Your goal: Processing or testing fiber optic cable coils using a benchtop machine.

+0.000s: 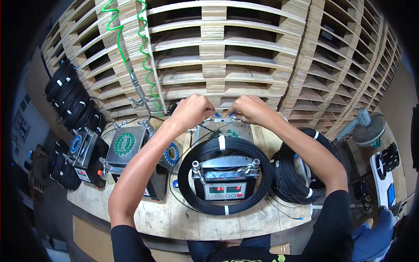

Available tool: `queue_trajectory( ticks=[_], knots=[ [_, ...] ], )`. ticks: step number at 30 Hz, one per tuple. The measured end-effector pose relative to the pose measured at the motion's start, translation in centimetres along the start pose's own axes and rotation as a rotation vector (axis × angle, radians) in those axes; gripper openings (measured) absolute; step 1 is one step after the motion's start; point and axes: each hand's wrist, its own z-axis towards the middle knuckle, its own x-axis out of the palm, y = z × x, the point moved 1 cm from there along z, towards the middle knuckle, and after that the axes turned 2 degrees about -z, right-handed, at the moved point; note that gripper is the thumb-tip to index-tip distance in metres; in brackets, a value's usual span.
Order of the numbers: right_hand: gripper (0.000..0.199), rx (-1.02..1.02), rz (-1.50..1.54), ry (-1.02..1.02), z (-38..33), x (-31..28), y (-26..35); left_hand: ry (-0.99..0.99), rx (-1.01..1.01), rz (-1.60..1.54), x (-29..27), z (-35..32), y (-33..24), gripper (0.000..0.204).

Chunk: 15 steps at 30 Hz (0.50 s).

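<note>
Stacked wooden pallets (244, 56) rise directly beyond both hands, filling the background, with a green coiled air hose (144, 52) hanging up and to the left of the left hand. Below the hands, toward the person, a large coil of thin black cable (224, 174) lies on the plywood bench (174, 218), ringed around a metal test fixture (224, 174) with a red-digit display facing the person. A second, looser cable coil (301, 174) sits below and to the right of the right hand; two more fixtures with green and blue connector rings stand below and to the left of the left hand.

The left hand (192, 111) and the right hand (251, 109) are both curled nearly closed at the far edge of the fixture, each pinching a small blue-tipped cable end (218, 115) between fingertips; what the left holds is partly hidden. Judging by the pose, steady work here means keeping each connector straight to its port, seating it without force, and letting the thin cable curve loosely rather than kink.
</note>
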Motion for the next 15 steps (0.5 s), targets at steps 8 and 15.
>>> queue_trajectory(
  ticks=[8,15],
  knots=[
    [0.024,-0.023,0.216,0.181,0.4,-0.1,0.9,0.22,0.028,-0.001,1.3,0.4,1.3,0.019],
    [0.016,0.042,0.245,0.249,0.0,0.8,1.0,0.263,0.045,0.057,2.7,0.6,1.5,0.017]
  ],
)
